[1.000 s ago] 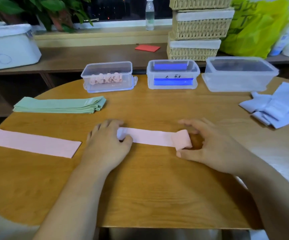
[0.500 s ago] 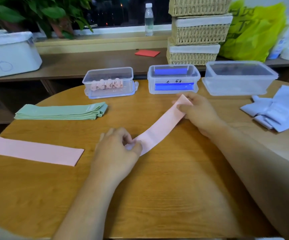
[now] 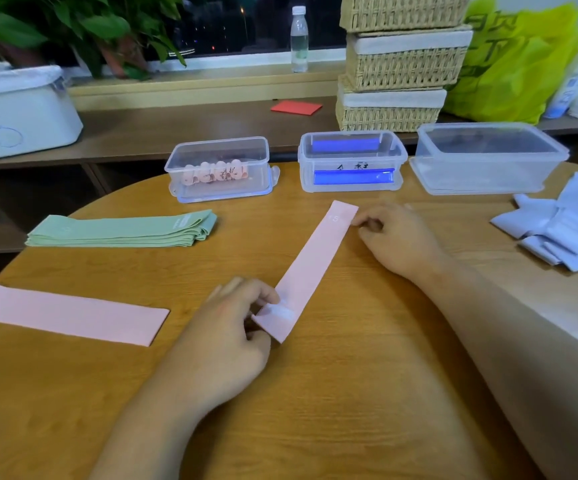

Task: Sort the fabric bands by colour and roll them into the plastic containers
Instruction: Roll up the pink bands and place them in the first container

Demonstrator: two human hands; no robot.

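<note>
Head view: the pink band lies flat in the middle of the table. Its long axis runs diagonally from near left to far right, and the far end points toward the blue container. The left hand pinches the near end between thumb and forefinger. The right hand has curled fingers touching the far corner; whether they pinch it cannot be told. The pink-roll container stands farther left.

Warm, even indoor light from above; the window is dark. Soft shadows lie under the forearms. Slightly soft focus, wide-angle bending at the edges.
</note>
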